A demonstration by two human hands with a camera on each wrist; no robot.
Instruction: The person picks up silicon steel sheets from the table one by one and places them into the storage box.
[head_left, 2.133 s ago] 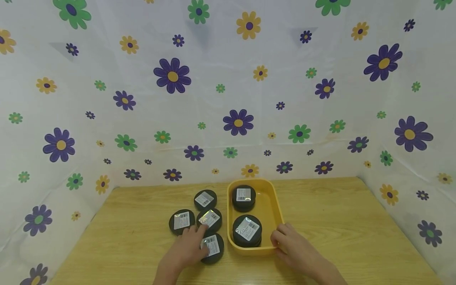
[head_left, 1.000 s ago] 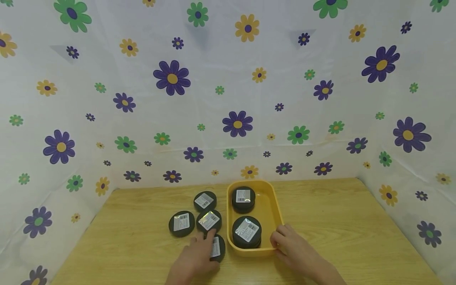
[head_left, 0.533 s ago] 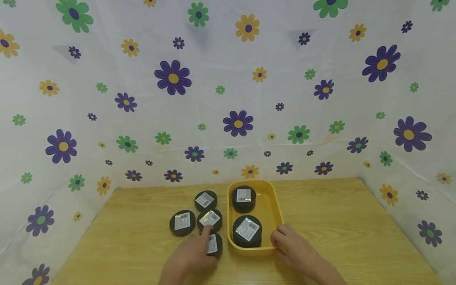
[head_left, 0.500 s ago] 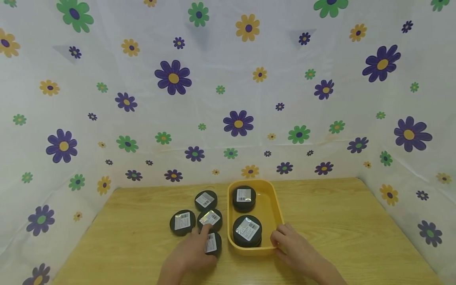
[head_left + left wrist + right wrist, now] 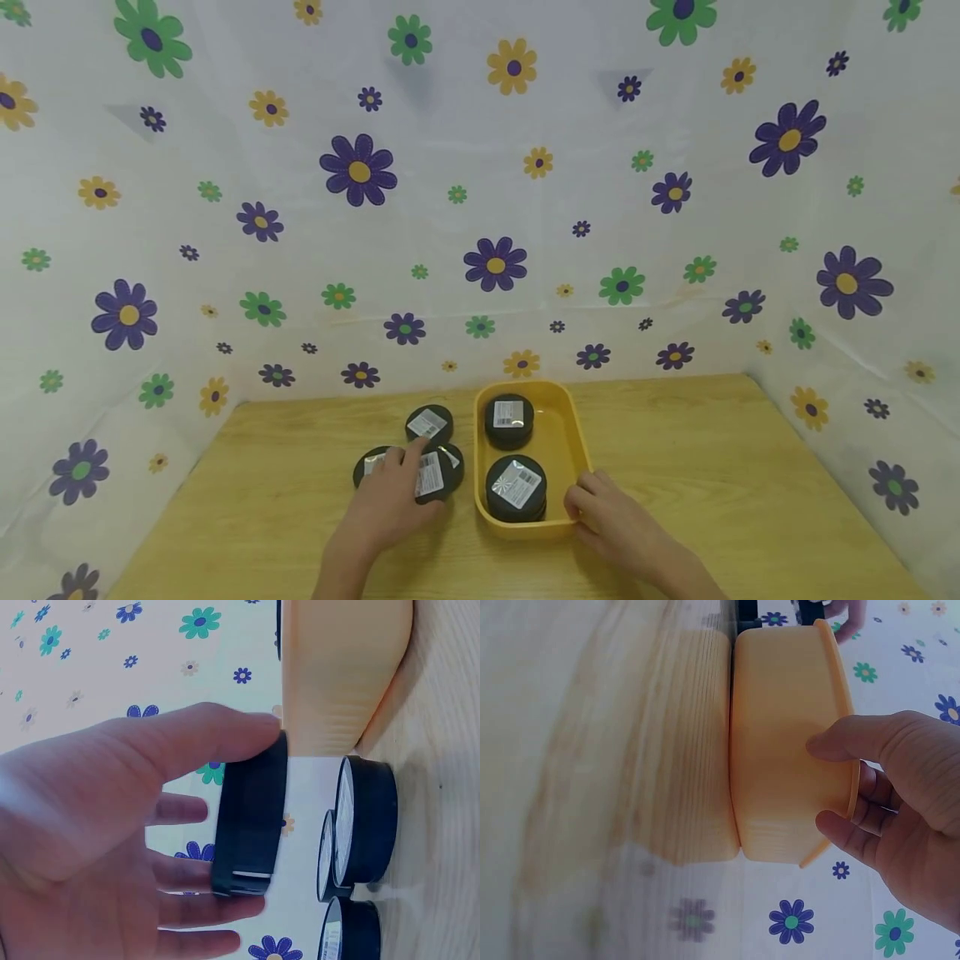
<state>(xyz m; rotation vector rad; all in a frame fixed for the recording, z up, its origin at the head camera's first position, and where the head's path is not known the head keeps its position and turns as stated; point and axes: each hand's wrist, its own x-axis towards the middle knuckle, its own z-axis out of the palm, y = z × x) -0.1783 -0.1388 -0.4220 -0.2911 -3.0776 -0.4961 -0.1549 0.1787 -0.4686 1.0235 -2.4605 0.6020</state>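
My left hand [image 5: 386, 500] holds a flat round black jar [image 5: 251, 817] by its edge, thumb on one side and fingers on the other. It is lifted off the table, its barcode label facing up. In the head view it overlaps one black jar [image 5: 453, 458] on the table and lies close to another on the left [image 5: 367, 468], partly hidden by the fingers. A third jar [image 5: 429, 423] sits behind them. My right hand [image 5: 618, 525] grips the near right corner of the yellow tray [image 5: 555, 442], thumb against the outer wall [image 5: 787, 742] and fingers over the rim.
Inside the tray, along its left side, stand two stacks of labelled black jars, one at the back [image 5: 510, 421] and one in front [image 5: 516, 490]. A flower-print cloth [image 5: 420, 233] hangs around the back and sides of the wooden table [image 5: 697, 467].
My left hand has picked up the nearest jar and moved it up and away from me, over the others. The right hand stays on the tray corner. The head view has shifted slightly.
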